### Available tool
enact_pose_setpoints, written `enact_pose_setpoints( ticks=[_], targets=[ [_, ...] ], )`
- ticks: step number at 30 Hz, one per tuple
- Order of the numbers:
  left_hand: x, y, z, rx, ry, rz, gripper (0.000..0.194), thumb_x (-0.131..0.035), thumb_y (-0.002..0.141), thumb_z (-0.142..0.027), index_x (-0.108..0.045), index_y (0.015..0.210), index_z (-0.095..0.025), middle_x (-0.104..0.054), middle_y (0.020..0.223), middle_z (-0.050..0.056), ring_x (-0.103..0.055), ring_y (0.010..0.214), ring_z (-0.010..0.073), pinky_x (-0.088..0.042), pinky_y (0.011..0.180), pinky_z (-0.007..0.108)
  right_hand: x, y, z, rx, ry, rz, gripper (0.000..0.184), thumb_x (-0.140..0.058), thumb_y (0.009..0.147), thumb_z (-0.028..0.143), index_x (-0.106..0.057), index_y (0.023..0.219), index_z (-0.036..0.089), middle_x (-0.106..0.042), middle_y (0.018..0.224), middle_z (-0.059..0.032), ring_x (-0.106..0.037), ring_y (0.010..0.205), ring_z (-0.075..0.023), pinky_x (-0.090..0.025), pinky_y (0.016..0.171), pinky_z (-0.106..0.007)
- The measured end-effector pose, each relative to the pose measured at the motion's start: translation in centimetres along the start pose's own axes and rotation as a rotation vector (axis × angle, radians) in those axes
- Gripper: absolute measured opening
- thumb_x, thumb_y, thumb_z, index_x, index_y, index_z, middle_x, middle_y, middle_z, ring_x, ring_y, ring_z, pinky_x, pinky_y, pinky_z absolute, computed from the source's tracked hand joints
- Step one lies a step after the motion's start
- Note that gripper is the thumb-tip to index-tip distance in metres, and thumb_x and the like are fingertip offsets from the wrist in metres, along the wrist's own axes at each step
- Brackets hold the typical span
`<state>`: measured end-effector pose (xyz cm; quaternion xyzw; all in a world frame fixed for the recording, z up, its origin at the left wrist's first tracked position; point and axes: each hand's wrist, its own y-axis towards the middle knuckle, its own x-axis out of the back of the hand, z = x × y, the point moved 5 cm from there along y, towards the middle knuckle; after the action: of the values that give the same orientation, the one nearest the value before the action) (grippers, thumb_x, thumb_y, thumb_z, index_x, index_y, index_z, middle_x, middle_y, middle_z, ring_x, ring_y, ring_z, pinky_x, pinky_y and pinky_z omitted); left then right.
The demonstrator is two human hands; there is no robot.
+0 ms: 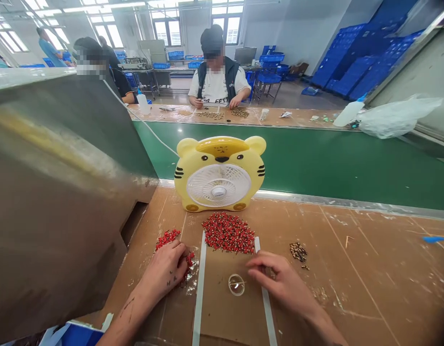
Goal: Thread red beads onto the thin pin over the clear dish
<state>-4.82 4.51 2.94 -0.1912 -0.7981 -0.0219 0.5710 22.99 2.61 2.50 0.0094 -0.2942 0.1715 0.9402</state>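
A cardboard-lined workbench (337,269), scuffed and scratched, below a green conveyor belt (315,163). Beyond the belt, a second bench and a seated co-worker (218,81) in a dark vest, hands among small parts. Farther back, a bright factory hall with tall windows and stacked blue plastic crates (362,57).

Left hand (164,269) curved palm-down over a small heap of red components (167,239), partly hiding them; grip or mere touch impossible to tell. Right hand (279,278) half-closed, fingers curled, near a clear plastic ring (236,284); anything inside those fingers hidden. A larger heap of red components (228,232) at the top ends of two white strips (199,288), just in front of a yellow tiger-shaped desk fan (219,173). Dark speckled parts (298,252) off to the right.

Exact shape of the red components too small to make out. A grey metal panel (56,192) blocking the left of the view. Lettering on the co-worker's shirt only partly legible, blurred and cut off.
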Motion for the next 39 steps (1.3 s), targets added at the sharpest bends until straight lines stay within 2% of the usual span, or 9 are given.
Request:
enact_pose_setpoints(
  ticks=[5,12,18,21,25,27,30,34,39],
  targets=[
    [-0.5,0.3,-0.1,0.000,-0.019,0.011,0.020,-0.046,0.087,-0.013,-0.062,0.077,-0.019,-0.066,0.081,0.006,-0.062,0.076,0.0216,-0.040,0.067,0.028,-1.9,-2.5,-0.1,0.008,-0.015,0.058,0.018,-0.062,0.092,0.035,-0.073,0.095,0.020,-0.066,0.079,-0.0026,-0.062,0.073,-0.0180,-0.046,0.068,-0.028],
    [-0.1,0.2,-0.1,-0.061,-0.045,-0.064,0.021,-0.045,0.087,-0.013,-0.062,0.076,-0.018,-0.065,0.079,0.007,-0.060,0.074,0.0216,-0.040,0.068,0.029,-2.9,-2.8,0.2,0.139,-0.022,0.007,0.022,-0.056,0.097,0.031,-0.073,0.089,0.020,-0.067,0.079,-0.0032,-0.062,0.073,-0.0165,-0.045,0.066,-0.027],
    [0.1,-0.5,-1.0,-0.071,-0.561,-0.098,0.019,-0.052,0.088,-0.021,-0.070,0.082,-0.017,-0.069,0.076,0.005,-0.058,0.067,0.0171,-0.040,0.064,0.025,-3.1,-2.8,1.2,0.221,-0.096,-0.022,0.020,-0.055,0.098,0.027,-0.070,0.088,0.019,-0.065,0.079,-0.0042,-0.060,0.074,-0.0171,-0.046,0.067,-0.028],
    [-1.9,-0.2,-2.0,0.043,-1.006,-0.001,0.017,-0.067,0.082,-0.031,-0.072,0.076,-0.015,-0.067,0.067,0.004,-0.053,0.060,0.0138,-0.037,0.057,0.023,-3.2,-2.3,1.5,0.249,-0.118,-0.032,0.018,-0.056,0.097,0.025,-0.070,0.089,0.019,-0.064,0.079,-0.0042,-0.059,0.074,-0.0169,-0.045,0.066,-0.028],
    [-5.4,0.4,-4.5,0.184,-1.710,0.267,0.027,-0.086,0.065,-0.035,-0.071,0.071,-0.013,-0.068,0.065,0.005,-0.047,0.049,0.0079,-0.028,0.047,0.020,-2.8,-1.5,1.8,0.307,-0.168,-0.089,0.018,-0.055,0.097,0.023,-0.069,0.087,0.018,-0.063,0.078,-0.0049,-0.058,0.074,-0.0174,-0.044,0.066,-0.028],
    [-6.3,0.6,-5.8,0.194,-1.917,0.399,0.028,-0.090,0.058,-0.031,-0.071,0.067,-0.013,-0.069,0.063,0.005,-0.046,0.046,0.0063,-0.024,0.044,0.019,-2.7,-1.3,2.0,0.343,-0.208,-0.079,0.018,-0.054,0.096,0.020,-0.068,0.085,0.017,-0.062,0.075,-0.0046,-0.056,0.072,-0.0172,-0.042,0.064,-0.028],
    [-6.7,0.9,-6.8,0.152,-2.036,0.526,0.025,-0.093,0.053,-0.024,-0.073,0.063,-0.013,-0.068,0.059,0.005,-0.051,0.048,0.0074,-0.025,0.044,0.018,-2.8,-1.3,2.3,0.406,-0.257,-0.008,0.019,-0.052,0.095,0.015,-0.066,0.082,0.017,-0.060,0.073,-0.0039,-0.054,0.071,-0.0167,-0.039,0.062,-0.027],
    [-7.2,1.1,-6.8,0.075,-2.060,0.616,0.024,-0.093,0.054,-0.026,-0.075,0.064,-0.012,-0.067,0.057,0.005,-0.049,0.045,0.0078,-0.022,0.040,0.019,-2.6,-1.4,2.5,0.461,-0.288,-0.019,0.020,-0.049,0.095,0.013,-0.064,0.081,0.016,-0.059,0.072,-0.0042,-0.051,0.070,-0.0169,-0.038,0.063,-0.028],
    [-8.1,0.9,-5.7,0.143,-2.095,0.552,0.022,-0.092,0.056,-0.022,-0.074,0.067,-0.014,-0.068,0.059,0.004,-0.051,0.048,0.0083,-0.021,0.041,0.019,-2.4,-1.0,2.6,0.464,-0.319,0.009,0.021,-0.048,0.095,0.011,-0.061,0.078,0.017,-0.057,0.072,-0.0040,-0.050,0.069,-0.0169,-0.037,0.063,-0.028]
  ],
)
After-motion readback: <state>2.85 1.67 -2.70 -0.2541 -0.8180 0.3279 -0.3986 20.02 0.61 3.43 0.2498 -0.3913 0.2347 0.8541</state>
